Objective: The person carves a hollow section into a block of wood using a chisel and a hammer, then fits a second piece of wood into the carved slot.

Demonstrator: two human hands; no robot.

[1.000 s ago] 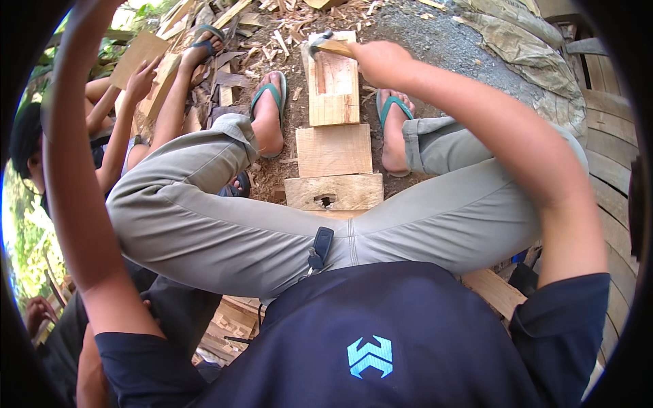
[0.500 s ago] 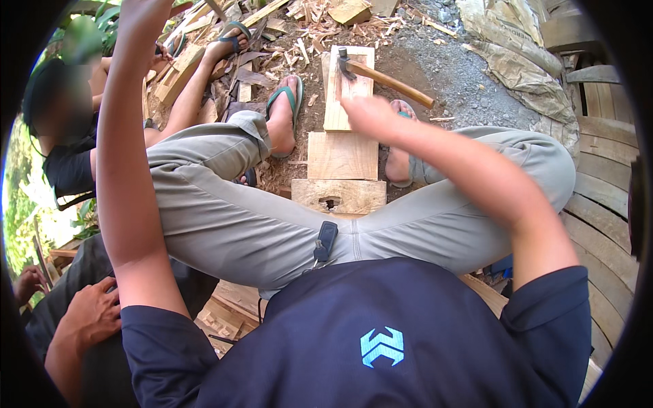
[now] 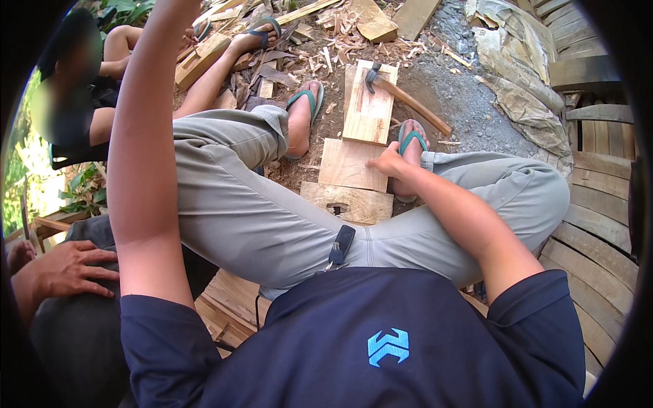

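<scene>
My right hand [image 3: 386, 162] is at the right edge of a pale wooden board [image 3: 343, 163] between my feet. One finger stretches over the board and the thumb sticks up apart from it; I see nothing held. Just beyond, another wooden board [image 3: 367, 115] lies with a claw hammer [image 3: 411, 104] resting on it, its metal head on the wood and its wooden handle sloping to the right. Closest to me is a wood block [image 3: 348, 204] with a rough hole. My left arm is raised toward the upper left, and its hand is out of the picture.
Wood chips and offcuts [image 3: 333, 34] litter the ground ahead. Crumpled sacking [image 3: 517, 75] lies at right beside a curved slatted wooden wall [image 3: 585, 238]. Other people sit at left; one person's hand [image 3: 78, 268] rests on a dark-clad leg.
My right hand has drawn back toward me, from beside the hammer's board to the nearer board. The view has shifted slightly. The hammer stays lying on its board.
</scene>
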